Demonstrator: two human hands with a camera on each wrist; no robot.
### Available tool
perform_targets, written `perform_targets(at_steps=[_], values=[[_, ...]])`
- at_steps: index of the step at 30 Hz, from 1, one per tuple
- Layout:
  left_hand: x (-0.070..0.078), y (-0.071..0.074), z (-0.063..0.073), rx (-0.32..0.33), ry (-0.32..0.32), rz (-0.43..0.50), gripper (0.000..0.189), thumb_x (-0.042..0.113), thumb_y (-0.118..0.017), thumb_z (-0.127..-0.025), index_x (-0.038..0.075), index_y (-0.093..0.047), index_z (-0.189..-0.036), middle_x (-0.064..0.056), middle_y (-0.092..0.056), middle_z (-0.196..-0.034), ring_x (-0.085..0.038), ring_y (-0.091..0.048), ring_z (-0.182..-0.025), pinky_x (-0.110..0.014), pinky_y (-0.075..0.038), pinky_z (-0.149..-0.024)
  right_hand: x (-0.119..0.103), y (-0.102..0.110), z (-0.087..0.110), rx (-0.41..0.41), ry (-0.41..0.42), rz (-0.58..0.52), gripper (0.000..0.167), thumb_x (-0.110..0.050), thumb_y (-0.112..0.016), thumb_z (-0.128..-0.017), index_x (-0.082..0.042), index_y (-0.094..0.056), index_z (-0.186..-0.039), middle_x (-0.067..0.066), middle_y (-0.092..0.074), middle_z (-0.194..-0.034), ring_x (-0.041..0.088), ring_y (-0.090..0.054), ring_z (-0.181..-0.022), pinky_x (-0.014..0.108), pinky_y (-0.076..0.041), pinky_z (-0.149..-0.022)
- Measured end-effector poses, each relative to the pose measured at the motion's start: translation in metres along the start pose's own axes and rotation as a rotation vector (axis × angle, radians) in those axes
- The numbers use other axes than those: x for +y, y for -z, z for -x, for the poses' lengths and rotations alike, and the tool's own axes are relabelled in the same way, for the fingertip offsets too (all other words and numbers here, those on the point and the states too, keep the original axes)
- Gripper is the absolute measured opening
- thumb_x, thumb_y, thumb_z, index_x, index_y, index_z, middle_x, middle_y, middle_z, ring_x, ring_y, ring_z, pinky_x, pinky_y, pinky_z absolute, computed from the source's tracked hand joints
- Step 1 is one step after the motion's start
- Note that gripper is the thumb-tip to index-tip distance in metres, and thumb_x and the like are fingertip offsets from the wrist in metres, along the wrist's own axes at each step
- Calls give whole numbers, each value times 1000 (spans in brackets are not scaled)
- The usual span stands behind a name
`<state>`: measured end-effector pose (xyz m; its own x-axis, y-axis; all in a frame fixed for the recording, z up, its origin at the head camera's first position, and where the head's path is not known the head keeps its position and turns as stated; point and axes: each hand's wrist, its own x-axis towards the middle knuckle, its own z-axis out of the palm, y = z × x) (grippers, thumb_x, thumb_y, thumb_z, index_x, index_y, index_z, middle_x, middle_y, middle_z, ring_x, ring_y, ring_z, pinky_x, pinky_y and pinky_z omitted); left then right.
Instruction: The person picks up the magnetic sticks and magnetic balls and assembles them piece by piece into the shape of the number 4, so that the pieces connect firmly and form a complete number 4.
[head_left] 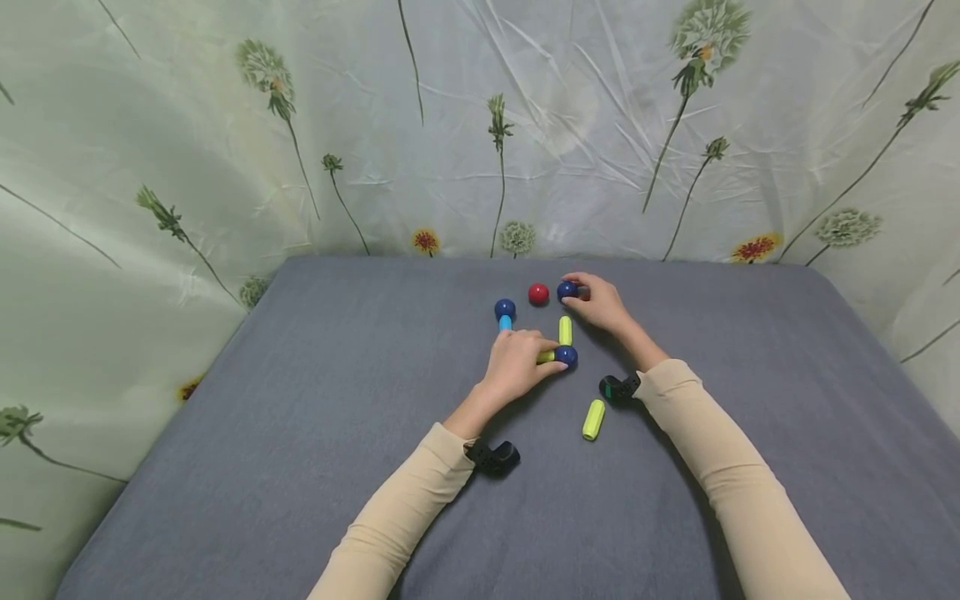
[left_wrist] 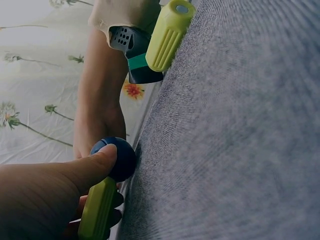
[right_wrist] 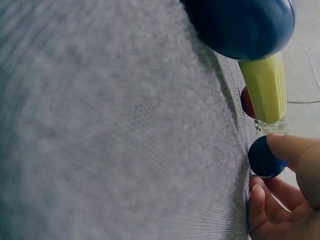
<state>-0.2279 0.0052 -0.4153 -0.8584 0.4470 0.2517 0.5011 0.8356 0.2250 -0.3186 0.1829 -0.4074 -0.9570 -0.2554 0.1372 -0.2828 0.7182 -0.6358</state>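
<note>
In the head view my left hand point(head_left: 514, 363) pinches a dark blue ball point(head_left: 567, 357) joined to a yellow-green rod, which runs back under my fingers. A second yellow-green rod point(head_left: 566, 330) points away from that ball toward the back. Just beyond the left fingers, a light blue rod point(head_left: 506, 322) meets another dark blue ball point(head_left: 505, 309); its near end is hidden by my hand. My right hand point(head_left: 600, 305) holds a separate dark blue ball point(right_wrist: 267, 157) between thumb and fingers, past the free end of the second rod. A red ball point(head_left: 538, 293) lies to its left.
One loose yellow-green rod point(head_left: 593, 420) lies on the grey cloth point(head_left: 337, 400), nearer than the hands and below the right wrist. Black wrist devices point(head_left: 492, 458) sit at both cuffs. A flower-patterned curtain point(head_left: 450, 167) stands behind the surface.
</note>
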Motion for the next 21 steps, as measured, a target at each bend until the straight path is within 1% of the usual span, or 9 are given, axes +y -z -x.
perform_targets(at_steps=[3,7,12,13,15,17,18,19,21], values=[[0,0,0,6,-2,0,35,48,-65,-83,24,-73,-106,6,-66,-80,-7,-51,-66,-24,-30,-65,0,0,2,-12,-4,-7,37,-14,-57,-92,-3,-52,-127,25,-55,-127,40,-57,-107,51,-44,-93],[0,-1,0,9,-4,0,35,48,-65,-82,24,-73,-106,7,-68,-82,-7,-53,-68,-24,-31,-65,1,1,5,-32,-1,-38,36,-14,-56,-93,-3,-52,-127,26,-55,-126,42,-58,-109,51,-43,-95],[0,-1,0,6,-5,-6,36,49,-65,-82,24,-73,-106,7,-66,-80,-7,-51,-67,-24,-31,-65,5,1,8,-54,-2,-91,37,-15,-54,-94,-4,-51,-129,26,-53,-130,42,-56,-114,51,-43,-97],[0,0,1,4,-4,-6,36,49,-65,-82,23,-73,-106,7,-66,-80,-7,-51,-66,-24,-30,-65,6,1,9,-56,-3,-98,37,-15,-53,-94,-4,-50,-130,25,-52,-132,42,-56,-114,51,-44,-95],[0,0,1,1,-3,-4,36,49,-65,-82,23,-73,-106,7,-66,-80,-7,-50,-66,-24,-30,-65,7,1,11,-58,-14,-132,38,-14,-53,-95,-5,-50,-131,25,-51,-133,42,-57,-112,46,-49,-88],[0,0,1,-3,0,-1,36,49,-65,-83,23,-73,-107,7,-67,-81,-7,-50,-66,-24,-30,-65,9,2,13,-59,-19,-170,38,-13,-52,-95,-5,-49,-133,25,-51,-132,40,-60,-108,36,-51,-79],[0,0,1,-4,1,1,36,49,-65,-83,23,-72,-107,7,-67,-81,-7,-50,-66,-24,-29,-65,9,2,14,-61,-21,-188,39,-13,-52,-95,-5,-48,-133,25,-52,-131,38,-61,-104,31,-50,-74],[0,1,1,-4,2,3,36,48,-65,-83,23,-72,-107,7,-67,-81,-7,-50,-66,-24,-29,-65,10,2,14,-62,-22,-212,39,-12,-51,-95,-5,-48,-134,25,-52,-130,34,-63,-100,26,-49,-70],[1,1,1,-6,4,6,36,48,-65,-83,23,-72,-107,6,-67,-81,-7,-49,-65,-24,-29,-65,12,3,15,-71,-20,-252,40,-10,-51,-96,-4,-47,-134,26,-53,-127,23,-65,-90,19,-46,-66]])
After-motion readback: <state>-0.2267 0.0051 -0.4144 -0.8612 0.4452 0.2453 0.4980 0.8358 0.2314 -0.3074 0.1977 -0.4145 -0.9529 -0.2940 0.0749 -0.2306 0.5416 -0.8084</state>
